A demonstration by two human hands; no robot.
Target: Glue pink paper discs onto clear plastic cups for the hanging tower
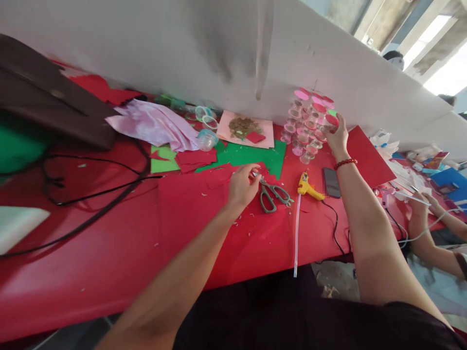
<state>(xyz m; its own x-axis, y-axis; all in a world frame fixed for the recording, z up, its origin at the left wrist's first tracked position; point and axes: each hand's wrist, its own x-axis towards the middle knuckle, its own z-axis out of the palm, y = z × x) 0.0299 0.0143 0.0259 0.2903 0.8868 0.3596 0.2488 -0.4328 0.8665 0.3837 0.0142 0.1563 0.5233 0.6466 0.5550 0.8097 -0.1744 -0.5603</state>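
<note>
My right hand (338, 138) reaches to the stack of small clear plastic cups (305, 127) topped with pink and red discs, near the partition. Its fingers close around one cup with a red disc (331, 120) at the stack's right side. My left hand (243, 184) is over red paper, fingers curled together; what they hold, if anything, is hidden. Just right of it lie scissors with dark green handles (269, 198). A yellow hot glue gun (309, 188) with a long clear glue stick (297, 233) in it rests between my arms, beside a dark phone (331, 183).
A pink sheet (264, 125) holds a brownish heap. Green card (251, 156), lilac cloth (156, 124) and clear tubs (207, 139) lie leftward. A brown bag (54, 97) and black cables (109, 206) are far left. Another person's hands (425, 201) work at right.
</note>
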